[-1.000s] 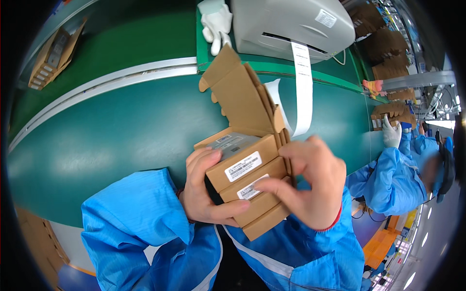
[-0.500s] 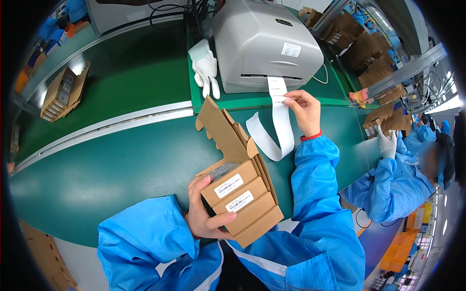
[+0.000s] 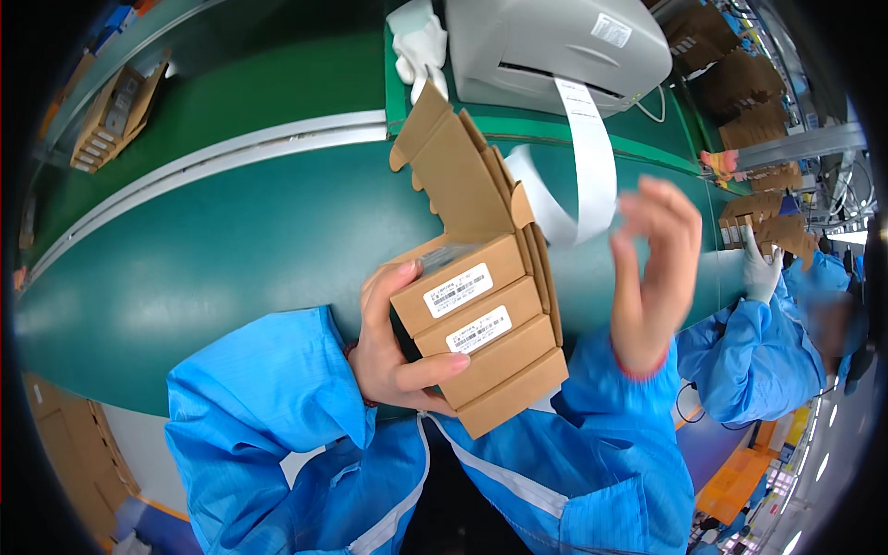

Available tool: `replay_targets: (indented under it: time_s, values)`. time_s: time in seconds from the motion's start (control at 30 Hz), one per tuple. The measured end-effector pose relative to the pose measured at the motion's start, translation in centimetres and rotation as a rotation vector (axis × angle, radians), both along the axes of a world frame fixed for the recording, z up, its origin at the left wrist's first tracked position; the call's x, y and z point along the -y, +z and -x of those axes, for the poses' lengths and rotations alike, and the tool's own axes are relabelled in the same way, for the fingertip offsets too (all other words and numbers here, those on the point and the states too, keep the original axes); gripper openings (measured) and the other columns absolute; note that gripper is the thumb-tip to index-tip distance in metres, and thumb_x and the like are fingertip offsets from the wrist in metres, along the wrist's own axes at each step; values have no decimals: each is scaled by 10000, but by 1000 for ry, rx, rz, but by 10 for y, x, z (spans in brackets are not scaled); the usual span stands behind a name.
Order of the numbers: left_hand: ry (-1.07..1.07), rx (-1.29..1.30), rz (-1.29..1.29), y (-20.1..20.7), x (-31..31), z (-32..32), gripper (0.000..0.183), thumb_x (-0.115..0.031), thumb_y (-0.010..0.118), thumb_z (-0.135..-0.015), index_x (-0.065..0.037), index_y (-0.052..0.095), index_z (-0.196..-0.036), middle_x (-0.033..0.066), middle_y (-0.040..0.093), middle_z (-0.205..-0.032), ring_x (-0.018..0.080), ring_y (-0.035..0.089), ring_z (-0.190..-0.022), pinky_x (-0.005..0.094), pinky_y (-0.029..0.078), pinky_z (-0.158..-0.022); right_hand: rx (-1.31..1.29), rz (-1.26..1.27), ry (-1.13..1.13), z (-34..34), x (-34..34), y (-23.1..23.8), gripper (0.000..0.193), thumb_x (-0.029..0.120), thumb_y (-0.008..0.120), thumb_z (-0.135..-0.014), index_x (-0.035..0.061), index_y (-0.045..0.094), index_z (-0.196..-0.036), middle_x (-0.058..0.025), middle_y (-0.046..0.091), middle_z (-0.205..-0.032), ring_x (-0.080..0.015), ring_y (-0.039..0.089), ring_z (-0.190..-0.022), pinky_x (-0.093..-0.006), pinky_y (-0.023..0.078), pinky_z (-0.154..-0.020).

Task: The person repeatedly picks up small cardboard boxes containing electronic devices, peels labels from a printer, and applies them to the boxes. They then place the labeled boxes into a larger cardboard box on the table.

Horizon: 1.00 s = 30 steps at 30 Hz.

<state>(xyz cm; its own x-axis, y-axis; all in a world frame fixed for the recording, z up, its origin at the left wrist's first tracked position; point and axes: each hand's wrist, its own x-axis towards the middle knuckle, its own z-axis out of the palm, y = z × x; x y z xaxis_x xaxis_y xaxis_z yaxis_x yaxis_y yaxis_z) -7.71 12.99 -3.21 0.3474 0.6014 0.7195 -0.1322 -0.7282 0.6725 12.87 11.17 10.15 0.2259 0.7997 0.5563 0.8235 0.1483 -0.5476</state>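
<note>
Now, left fingers (image 3: 431, 372) clamped on one box stack (image 3: 509, 370), two white labels (image 3: 479, 329), right fingers (image 3: 668, 217) apart

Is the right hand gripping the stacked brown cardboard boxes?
No, the left hand holds the brown cardboard boxes; the right hand is apart from them.

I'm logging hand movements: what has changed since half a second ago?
The right hand, which was pinching the label strip, has let go there and moved rightward, away from the printer; blur hides whether it carries a label. The left hand still holds the stacked boxes.
</note>
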Motion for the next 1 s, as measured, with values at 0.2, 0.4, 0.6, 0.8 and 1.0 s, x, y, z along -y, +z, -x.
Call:
replay_targets:
  time_s: [0.2,0.4,0.6,0.8,1.0]
  values:
    - [-69,26,89,2,-3,-4,760,-501,754,-544,-222,407,-1160,295,236,-1258,417,338,-1120,492,313,-874,-227,242,399,25,41,25,151,-44,675,-641,12,597,-757,-78,579,-724,-200,566,-597,-252,433,-515]
    - [-79,39,133,4,-4,-5,836,-479,765,-536,-150,360,-1189,268,261,-1236,390,346,-1118,462,301,-897,-236,417,398,37,31,23,153,-8,717,-632,28,603,-728,-59,571,-649,-158,545,-480,-238,395,-430]
    - [-76,64,185,6,-4,-5,914,-456,776,-528,-77,314,-1219,240,285,-1215,362,354,-1116,431,290,-920,-190,402,399,38,32,22,161,-9,723,-621,31,604,-722,-50,564,-613,-159,546,-477,-241,394,-429]
    - [-81,119,289,8,-2,-7,993,-434,788,-520,-4,267,-1248,213,310,-1194,335,362,-1114,400,278,-943,-155,376,398,39,31,20,157,-8,718,-622,30,601,-720,-59,569,-620,-170,552,-485,-243,403,-436]
    - [-78,84,289,10,-2,-5,1071,-408,800,-496,52,220,-1270,188,334,-1167,315,367,-1113,377,265,-962,-105,393,383,41,30,20,145,-4,707,-636,24,593,-721,-66,567,-619,-186,567,-503,-255,425,-450]
